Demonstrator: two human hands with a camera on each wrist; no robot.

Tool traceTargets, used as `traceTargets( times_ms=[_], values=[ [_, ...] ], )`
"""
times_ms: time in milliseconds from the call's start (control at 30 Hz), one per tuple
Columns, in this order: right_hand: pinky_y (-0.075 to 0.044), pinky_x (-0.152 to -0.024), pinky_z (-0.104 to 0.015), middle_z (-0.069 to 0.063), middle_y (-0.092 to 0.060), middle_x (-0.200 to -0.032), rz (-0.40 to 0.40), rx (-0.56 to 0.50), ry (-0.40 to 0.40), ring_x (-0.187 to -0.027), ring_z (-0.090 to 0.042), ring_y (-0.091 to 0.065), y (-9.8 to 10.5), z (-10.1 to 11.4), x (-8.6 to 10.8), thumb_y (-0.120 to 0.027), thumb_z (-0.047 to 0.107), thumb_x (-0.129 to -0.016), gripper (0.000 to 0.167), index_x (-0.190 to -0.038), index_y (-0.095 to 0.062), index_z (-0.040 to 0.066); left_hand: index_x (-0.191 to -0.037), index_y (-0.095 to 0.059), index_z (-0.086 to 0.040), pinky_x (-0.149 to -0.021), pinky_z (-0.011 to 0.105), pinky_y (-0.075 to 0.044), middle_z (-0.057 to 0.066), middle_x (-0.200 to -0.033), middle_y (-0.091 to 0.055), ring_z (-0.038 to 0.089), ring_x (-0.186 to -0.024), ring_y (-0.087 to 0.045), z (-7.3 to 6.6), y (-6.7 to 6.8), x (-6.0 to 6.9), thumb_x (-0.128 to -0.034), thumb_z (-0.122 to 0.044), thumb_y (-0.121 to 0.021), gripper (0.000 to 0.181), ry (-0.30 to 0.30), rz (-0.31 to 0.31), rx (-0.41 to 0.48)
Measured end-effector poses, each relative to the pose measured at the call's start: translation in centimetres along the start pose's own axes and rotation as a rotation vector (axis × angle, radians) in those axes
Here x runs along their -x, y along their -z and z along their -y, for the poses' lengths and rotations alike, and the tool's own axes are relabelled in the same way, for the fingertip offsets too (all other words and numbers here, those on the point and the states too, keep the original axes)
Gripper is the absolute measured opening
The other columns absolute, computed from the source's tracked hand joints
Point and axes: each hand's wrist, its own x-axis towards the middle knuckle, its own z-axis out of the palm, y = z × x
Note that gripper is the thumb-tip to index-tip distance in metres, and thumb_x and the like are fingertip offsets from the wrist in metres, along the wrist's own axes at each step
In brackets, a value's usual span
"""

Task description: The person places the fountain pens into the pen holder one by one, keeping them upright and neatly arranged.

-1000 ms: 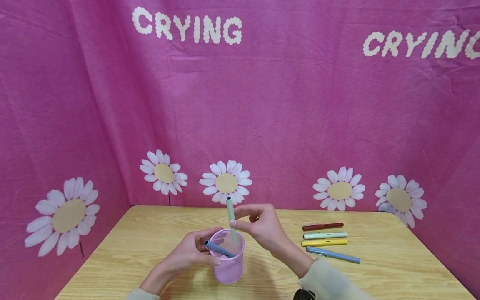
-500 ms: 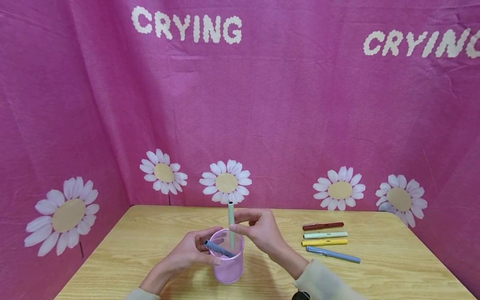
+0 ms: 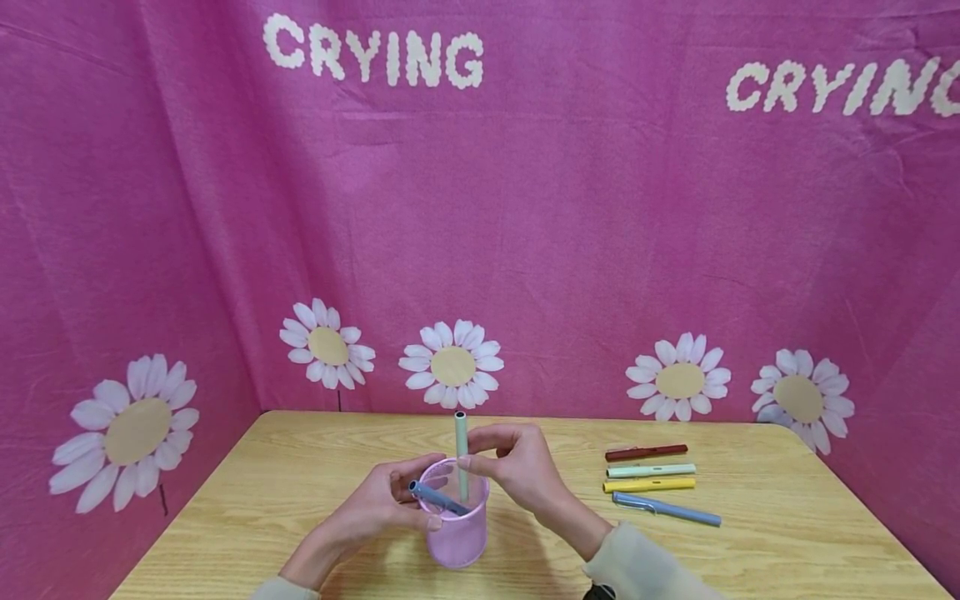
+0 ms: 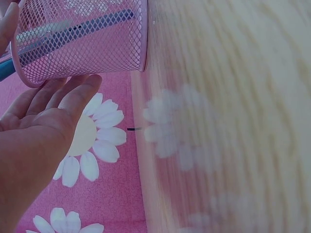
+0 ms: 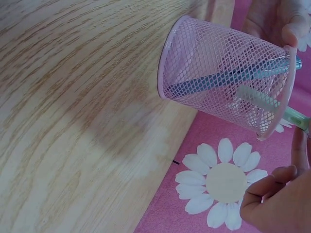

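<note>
From my head camera, my right hand (image 3: 517,467) pinches the green pen (image 3: 461,442) between thumb and forefinger, its lower part inside the pink mesh cup (image 3: 456,542) below my fingertips. My left hand (image 3: 390,504) grips the cup, thumb in front near the rim, fingers behind. A blue-grey pen (image 3: 441,498) leans in the cup between my hands. Well right of my right fingers lie a dark red pen (image 3: 647,452), a mint pen (image 3: 651,472), a yellow pen (image 3: 648,485) and a blue pen (image 3: 666,509). The green pen should be light, stiff and perhaps smooth enough to slip; I judge the upper barrel, clear of the rim, the best hold. Beyond my hands, the magenta cloth (image 3: 570,217) reads "CRYING", and again farther right, cut off at the edge. I can read no brand on the pens.

From my left wrist, the cup lies against my fingers; it looks thin and light, so I'd steady it gently. No writing shows.

From my right wrist, the green pen slants into the cup, its end short of the base; my fingertips are partly cut off. No lettering is legible here.
</note>
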Motion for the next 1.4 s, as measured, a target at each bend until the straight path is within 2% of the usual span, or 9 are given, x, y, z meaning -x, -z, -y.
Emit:
traceTargets(
  times_ms=[167, 867, 1067, 1400],
  values=[
    [-0.043, -0.066, -0.022, -0.007, -0.08, -0.093, 0.016, -0.007, 0.002, -0.088, -0.014, -0.067, 0.0, -0.4, -0.1, -0.088, 0.003, -0.082, 0.018, -0.099, -0.083, 0.003, -0.157, -0.042, 0.005, -0.107, 0.038, -0.05, 0.023, -0.153, -0.053, 0.044, -0.141, -0.048, 0.1, 0.1, -0.1, -0.0881, -0.004, -0.082, 0.08, 0.009, 0.0, -0.01],
    [-0.039, -0.067, -0.024, -0.001, -0.08, -0.089, 0.045, 0.099, 0.017, -0.095, -0.026, -0.067, -0.4, -0.8, -0.2, -0.089, 0.006, -0.082, 0.017, -0.098, -0.085, 0.009, -0.156, -0.047, 0.0, -0.106, 0.042, -0.051, 0.017, -0.15, -0.058, 0.044, -0.14, -0.05, 0.1, 0.1, -0.1, -0.0872, -0.005, -0.083, 0.078, 0.029, -0.018, -0.025],
    [-0.04, -0.067, -0.024, 0.0, -0.079, -0.087, 0.05, 0.131, 0.012, -0.092, -0.024, -0.067, -0.5, -1.1, -0.3, -0.089, 0.005, -0.082, 0.016, -0.097, -0.085, 0.009, -0.157, -0.047, 0.0, -0.106, 0.041, -0.051, 0.017, -0.15, -0.058, 0.043, -0.139, -0.05, 0.0, 0.1, -0.1, -0.087, -0.005, -0.084, 0.079, 0.025, -0.016, -0.026],
    [-0.043, -0.068, -0.024, 0.002, -0.079, -0.089, 0.08, 0.167, 0.009, -0.091, -0.015, -0.068, -0.6, -1.5, -0.2, -0.09, 0.008, -0.083, 0.016, -0.098, -0.085, 0.012, -0.157, -0.047, 0.0, -0.101, 0.034, -0.053, 0.018, -0.147, -0.059, 0.037, -0.128, -0.061, -0.1, 0.0, -0.2, -0.0879, -0.003, -0.083, 0.078, 0.006, 0.002, -0.01]
  ],
)
